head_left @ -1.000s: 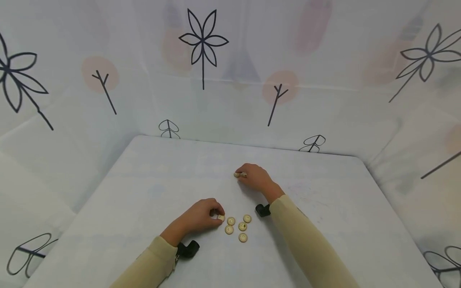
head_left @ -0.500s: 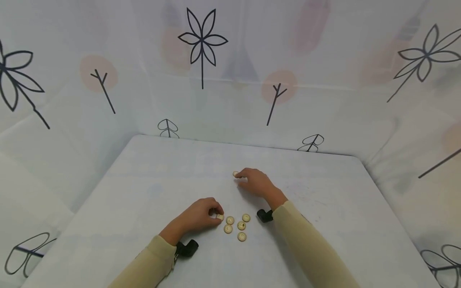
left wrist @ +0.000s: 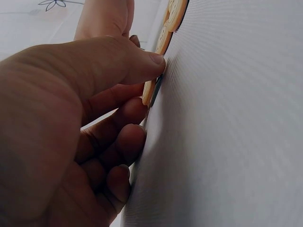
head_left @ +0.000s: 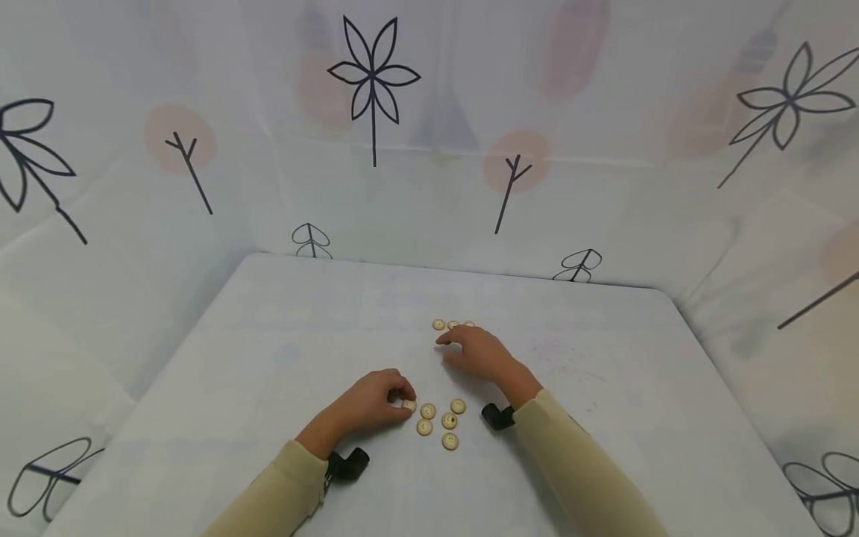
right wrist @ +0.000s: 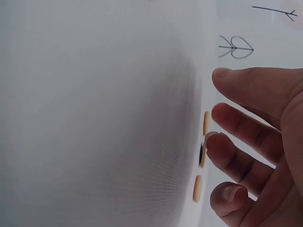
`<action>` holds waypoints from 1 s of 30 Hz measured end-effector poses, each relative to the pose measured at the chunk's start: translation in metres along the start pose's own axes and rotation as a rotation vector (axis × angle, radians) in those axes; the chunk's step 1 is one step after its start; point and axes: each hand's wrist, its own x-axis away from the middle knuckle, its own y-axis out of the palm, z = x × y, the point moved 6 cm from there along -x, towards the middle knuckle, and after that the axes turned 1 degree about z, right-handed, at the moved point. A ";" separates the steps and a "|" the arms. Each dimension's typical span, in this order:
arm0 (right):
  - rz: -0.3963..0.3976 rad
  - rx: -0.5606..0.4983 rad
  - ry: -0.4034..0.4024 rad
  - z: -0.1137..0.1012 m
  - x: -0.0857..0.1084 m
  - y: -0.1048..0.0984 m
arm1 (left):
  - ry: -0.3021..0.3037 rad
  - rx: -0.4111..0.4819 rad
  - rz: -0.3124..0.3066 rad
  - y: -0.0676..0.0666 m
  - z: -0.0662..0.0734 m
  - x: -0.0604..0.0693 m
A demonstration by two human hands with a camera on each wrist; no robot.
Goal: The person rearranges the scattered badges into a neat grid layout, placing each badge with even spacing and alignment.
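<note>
In the head view my left hand (head_left: 376, 397) pinches a cream, round button (head_left: 409, 405) at the table's middle. The left wrist view shows the thumb and fingers at that button (left wrist: 148, 92), low against the white surface. Several loose buttons (head_left: 449, 421) lie flat just right of the left hand. Farther back, three more form a row, including a left-end button (head_left: 439, 324). My right hand (head_left: 483, 356) hovers just in front of this row, holding nothing, its fingers loosely spread. In the right wrist view a button (right wrist: 197, 188) and others show beyond the fingertips.
A white table (head_left: 282, 313) carries everything. Behind and beside it hangs pale cloth (head_left: 429, 201) printed with line flowers. Black cameras sit on the left wrist (head_left: 349, 464) and the right wrist (head_left: 498, 416).
The right hand has let go of a button at the back and drawn back toward the person, uncovering the row of three. The left hand keeps its pinch in the same place.
</note>
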 end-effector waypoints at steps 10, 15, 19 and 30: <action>0.000 0.002 -0.037 -0.005 0.012 -0.002 | 0.016 -0.018 0.002 0.002 -0.002 -0.001; -0.012 0.016 -0.021 -0.005 0.016 -0.001 | 0.024 -0.020 0.008 0.000 0.000 0.000; -0.025 -0.001 0.000 -0.005 0.020 -0.002 | 0.017 -0.009 0.005 -0.002 0.004 0.002; -0.067 -0.052 0.031 -0.003 0.030 0.001 | 0.003 -0.010 0.000 -0.003 0.007 0.003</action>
